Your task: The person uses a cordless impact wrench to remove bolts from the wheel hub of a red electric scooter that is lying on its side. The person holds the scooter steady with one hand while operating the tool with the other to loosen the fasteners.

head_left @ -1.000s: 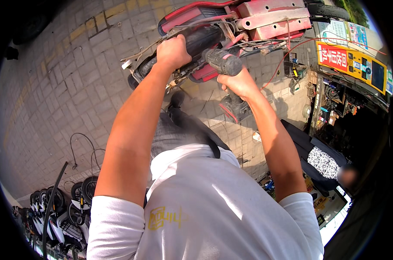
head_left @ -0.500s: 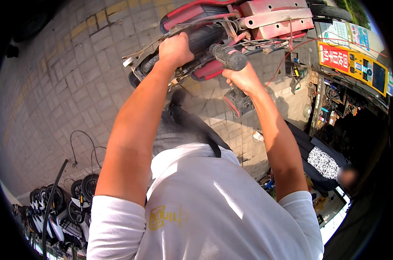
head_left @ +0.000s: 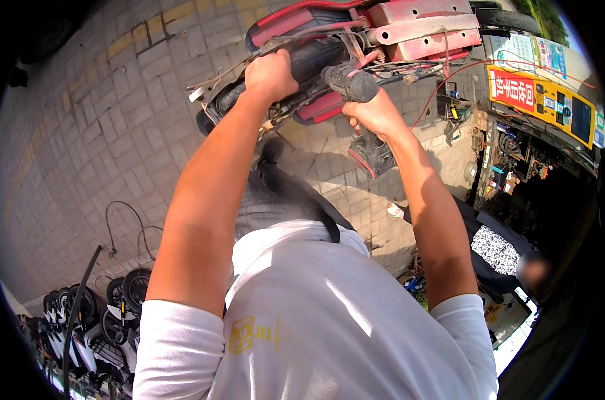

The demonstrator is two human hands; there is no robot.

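A red, partly stripped scooter stands in front of me, with bare frame parts and loose cables showing. My left hand is closed in a fist over the black part at its near left end; what the fingers grip is hidden beneath the hand. My right hand is wrapped round the handle of a dark cordless drill. The drill's front end points away toward the scooter's middle, and its battery hangs below my wrist. Whether the tip touches anything cannot be seen.
Brick paving spreads around my feet. A person in dark clothes is at the right, near a cluttered workshop opening. Yellow machine sign and a red cable lie at upper right. Several parked scooters stand at lower left.
The drill and my right hand have shifted slightly, with the drill's rear end a little higher in view. My left hand stays in place. The other person's foot shows slightly further left.
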